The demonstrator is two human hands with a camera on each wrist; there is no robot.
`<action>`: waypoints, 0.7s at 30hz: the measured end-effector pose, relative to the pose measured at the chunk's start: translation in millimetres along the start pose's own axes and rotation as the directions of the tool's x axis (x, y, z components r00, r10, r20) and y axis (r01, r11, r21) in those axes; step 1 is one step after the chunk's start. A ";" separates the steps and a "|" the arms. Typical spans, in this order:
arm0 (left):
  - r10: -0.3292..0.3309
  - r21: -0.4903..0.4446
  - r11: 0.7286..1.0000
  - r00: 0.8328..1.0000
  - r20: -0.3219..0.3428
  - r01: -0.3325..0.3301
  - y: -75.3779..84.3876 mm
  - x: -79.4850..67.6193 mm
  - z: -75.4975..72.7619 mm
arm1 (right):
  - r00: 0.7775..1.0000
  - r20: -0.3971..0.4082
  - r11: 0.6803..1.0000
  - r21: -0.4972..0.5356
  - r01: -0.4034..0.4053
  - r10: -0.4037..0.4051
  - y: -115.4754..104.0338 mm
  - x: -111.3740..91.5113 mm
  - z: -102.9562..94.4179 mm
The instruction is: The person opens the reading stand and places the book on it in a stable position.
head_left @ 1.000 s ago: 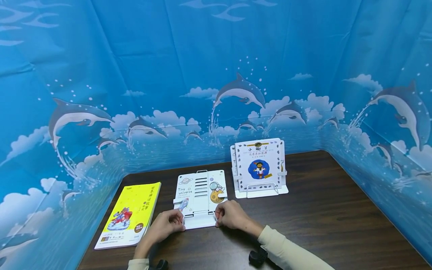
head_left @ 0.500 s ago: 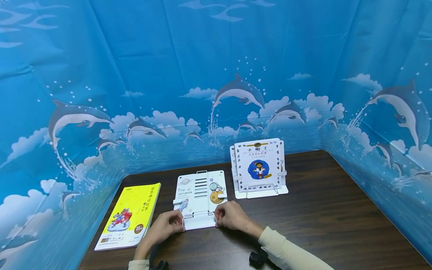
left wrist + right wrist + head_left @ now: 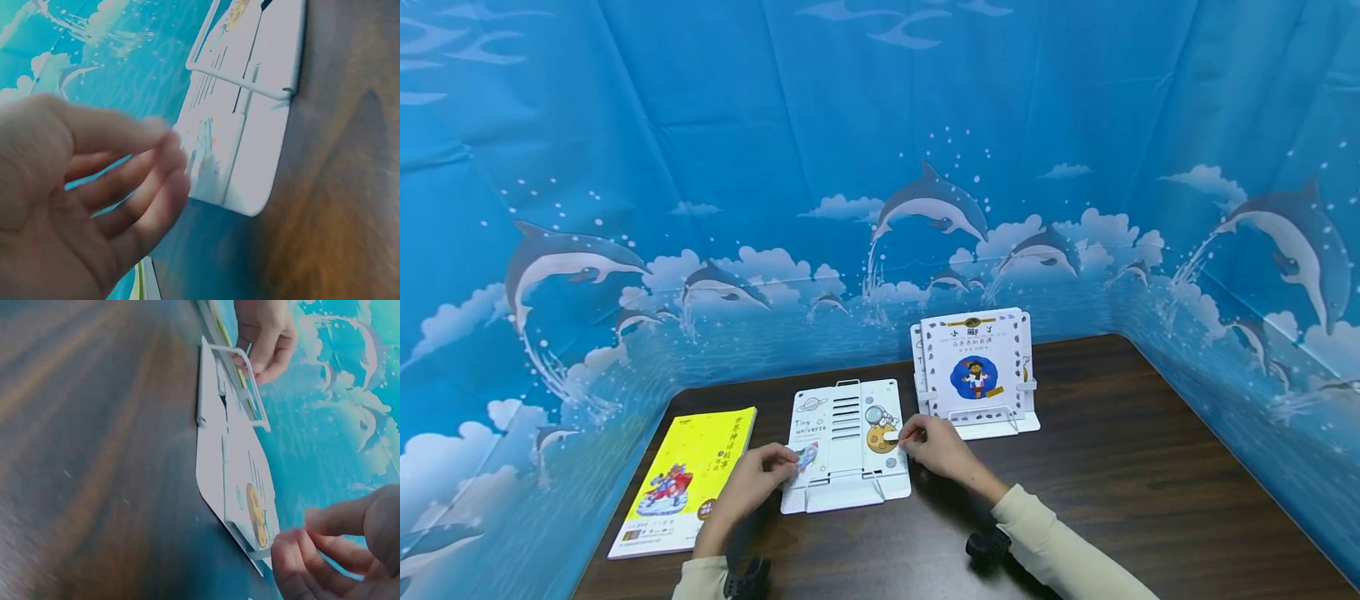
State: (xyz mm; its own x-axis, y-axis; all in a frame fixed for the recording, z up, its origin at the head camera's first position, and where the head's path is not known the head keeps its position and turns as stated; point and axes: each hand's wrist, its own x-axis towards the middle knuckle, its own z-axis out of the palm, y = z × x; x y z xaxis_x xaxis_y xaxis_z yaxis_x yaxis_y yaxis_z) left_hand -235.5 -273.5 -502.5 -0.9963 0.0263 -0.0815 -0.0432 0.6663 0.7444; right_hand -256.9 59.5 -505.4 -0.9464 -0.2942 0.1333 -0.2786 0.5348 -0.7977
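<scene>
A white book stand point(image 3: 847, 458) printed with a planet, rocket and astronaut leans back on the table. At its front lip stands a bent wire holder point(image 3: 257, 387). My left hand point(image 3: 754, 487) is at the stand's left side, covering the clip there. In the left wrist view its thumb tip and fingertips come together, with nothing seen between them. My right hand point(image 3: 942, 450) is at the right side, fingers loosely curled. Its fingertips are right at the end of the white side clip point(image 3: 891, 435), with thumb and index finger apart in the right wrist view.
A yellow book point(image 3: 696, 467) lies left of the stand, partly behind my left arm. At the back right, a second white stand point(image 3: 1030, 421) holds a white picture book point(image 3: 973, 346). A blue dolphin curtain point(image 3: 820, 192) surrounds the dark wooden table point(image 3: 1112, 467).
Both hands have let go of the wire holder at the front lip. They have moved outward and up along the stand's two sides, to where its clips are.
</scene>
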 end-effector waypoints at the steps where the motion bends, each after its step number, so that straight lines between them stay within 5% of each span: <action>1: -0.012 -0.004 1.000 0.999 -0.042 0.012 0.9 1.5 0.2 | 1.000 -0.026 1.000 -0.002 -0.016 0.016 0.0 2.0 -1.0; 10: -0.078 0.042 0.995 0.976 -0.203 0.088 4.9 26.2 7.5 | 0.987 -0.151 0.996 -0.068 -0.065 0.054 2.0 15.0 12.0; 21: -0.194 0.066 0.975 0.958 -0.211 0.212 8.8 37.8 16.2 | 0.980 -0.168 0.987 -0.105 -0.125 0.106 4.8 24.6 19.7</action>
State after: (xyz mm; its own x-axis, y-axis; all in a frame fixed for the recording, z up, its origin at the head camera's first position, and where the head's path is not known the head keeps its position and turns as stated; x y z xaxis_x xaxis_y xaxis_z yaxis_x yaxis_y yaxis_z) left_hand -272.4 -254.6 -509.8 -0.9617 -0.2614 -0.0821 -0.2482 0.7041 0.6653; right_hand -278.3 39.2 -517.5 -0.9846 -0.0985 0.1446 -0.1738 0.6474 -0.7420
